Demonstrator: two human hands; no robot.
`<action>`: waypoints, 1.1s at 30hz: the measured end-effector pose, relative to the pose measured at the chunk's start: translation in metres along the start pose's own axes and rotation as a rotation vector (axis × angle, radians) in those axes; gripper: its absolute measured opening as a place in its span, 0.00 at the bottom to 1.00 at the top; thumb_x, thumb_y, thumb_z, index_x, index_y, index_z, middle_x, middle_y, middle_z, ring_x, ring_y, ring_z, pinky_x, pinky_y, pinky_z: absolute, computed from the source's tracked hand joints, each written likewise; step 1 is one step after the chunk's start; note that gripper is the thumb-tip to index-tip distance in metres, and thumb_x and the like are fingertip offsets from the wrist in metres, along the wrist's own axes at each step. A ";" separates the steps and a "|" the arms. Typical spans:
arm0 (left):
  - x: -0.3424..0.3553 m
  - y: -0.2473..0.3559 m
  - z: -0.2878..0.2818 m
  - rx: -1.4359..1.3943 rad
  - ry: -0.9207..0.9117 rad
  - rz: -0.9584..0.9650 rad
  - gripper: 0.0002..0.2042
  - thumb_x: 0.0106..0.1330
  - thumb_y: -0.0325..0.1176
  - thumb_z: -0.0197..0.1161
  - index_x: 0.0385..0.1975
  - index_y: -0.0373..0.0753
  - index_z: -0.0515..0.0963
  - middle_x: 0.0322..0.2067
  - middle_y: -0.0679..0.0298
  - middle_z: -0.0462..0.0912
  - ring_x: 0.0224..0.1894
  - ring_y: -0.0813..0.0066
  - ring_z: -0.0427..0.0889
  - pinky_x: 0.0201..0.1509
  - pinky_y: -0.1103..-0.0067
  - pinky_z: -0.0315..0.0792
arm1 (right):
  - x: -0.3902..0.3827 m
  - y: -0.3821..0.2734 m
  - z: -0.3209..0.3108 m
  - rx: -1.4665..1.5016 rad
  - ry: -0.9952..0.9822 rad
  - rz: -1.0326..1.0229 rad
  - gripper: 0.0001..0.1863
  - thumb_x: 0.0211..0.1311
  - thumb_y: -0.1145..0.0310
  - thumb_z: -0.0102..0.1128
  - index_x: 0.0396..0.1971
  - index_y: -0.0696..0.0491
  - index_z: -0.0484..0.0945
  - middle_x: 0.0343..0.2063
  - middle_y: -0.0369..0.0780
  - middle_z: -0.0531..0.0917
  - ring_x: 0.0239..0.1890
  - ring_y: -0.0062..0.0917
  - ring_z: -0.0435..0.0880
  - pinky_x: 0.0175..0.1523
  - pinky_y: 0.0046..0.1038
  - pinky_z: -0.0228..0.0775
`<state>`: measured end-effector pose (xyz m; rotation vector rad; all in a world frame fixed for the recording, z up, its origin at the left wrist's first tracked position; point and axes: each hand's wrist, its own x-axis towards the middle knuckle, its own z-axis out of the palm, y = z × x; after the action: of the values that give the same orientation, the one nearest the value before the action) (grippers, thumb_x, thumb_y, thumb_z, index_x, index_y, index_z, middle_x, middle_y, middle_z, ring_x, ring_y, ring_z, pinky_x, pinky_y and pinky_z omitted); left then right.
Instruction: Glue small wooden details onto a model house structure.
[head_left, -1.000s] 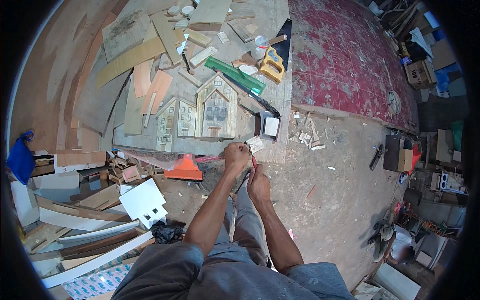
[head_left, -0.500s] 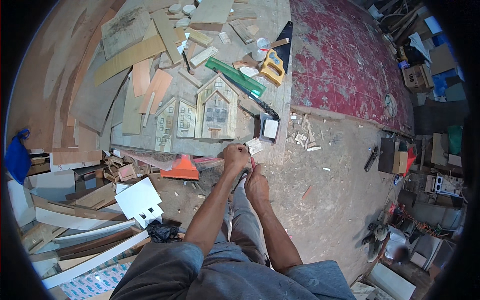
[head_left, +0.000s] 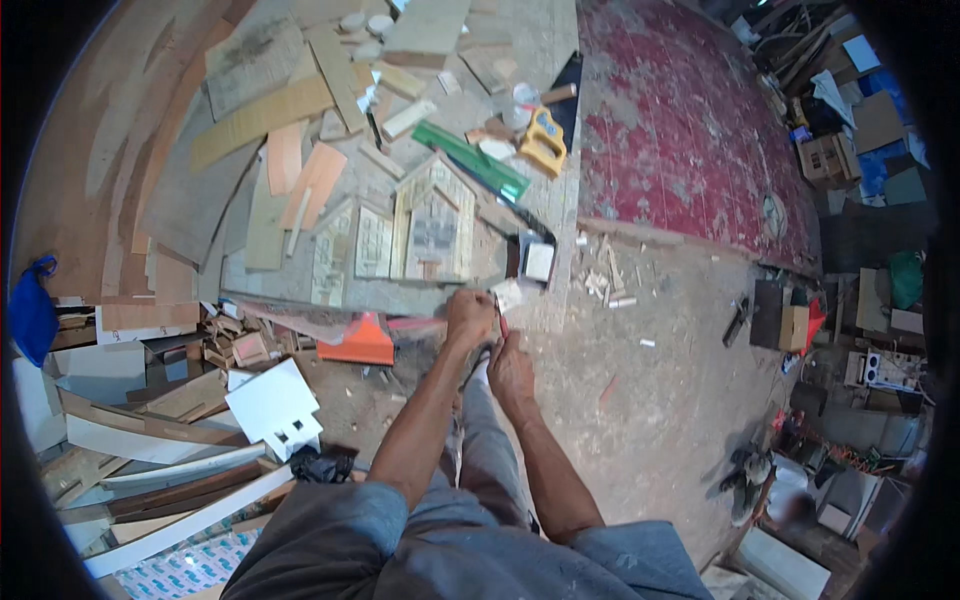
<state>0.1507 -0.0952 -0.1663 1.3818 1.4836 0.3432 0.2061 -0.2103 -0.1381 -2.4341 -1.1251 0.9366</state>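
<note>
My left hand (head_left: pixel 470 318) is closed at the near edge of the worktable, its fingertips against a small pale wood piece (head_left: pixel 509 294). Whether anything else sits in that fist is hidden. Just to its right and nearer me, my right hand (head_left: pixel 511 372) is wrapped round a slim red-handled tool (head_left: pixel 503 326). The tool points up at the wood piece; its tip is too small to make out. Beyond my hands stand wooden house-shaped cutouts (head_left: pixel 432 235) with small windows. A dark box with a white block (head_left: pixel 539 262) sits at the table corner.
On the table lie a yellow-handled handsaw (head_left: pixel 545 140), a green straight strip (head_left: pixel 470 158) and several boards (head_left: pixel 262 122). An orange scoop-like thing (head_left: pixel 357 342) is below the table edge. Wood offcuts (head_left: pixel 180 425) crowd the left floor. A person (head_left: pixel 790 490) is at the lower right.
Both hands stay together at the wood piece, with the right hand shifted very slightly. The whole view has tilted a little and is blurrier now.
</note>
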 end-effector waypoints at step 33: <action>0.001 -0.002 -0.002 -0.174 0.054 0.145 0.09 0.62 0.30 0.61 0.31 0.28 0.83 0.16 0.55 0.81 0.13 0.69 0.80 0.18 0.74 0.72 | 0.011 0.011 0.005 0.023 -0.039 0.002 0.15 0.72 0.59 0.39 0.44 0.57 0.59 0.27 0.64 0.79 0.33 0.63 0.79 0.37 0.57 0.71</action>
<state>0.1484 -0.0945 -0.1675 1.3510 1.3663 0.5919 0.2142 -0.2087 -0.1519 -2.4085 -1.1190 0.9960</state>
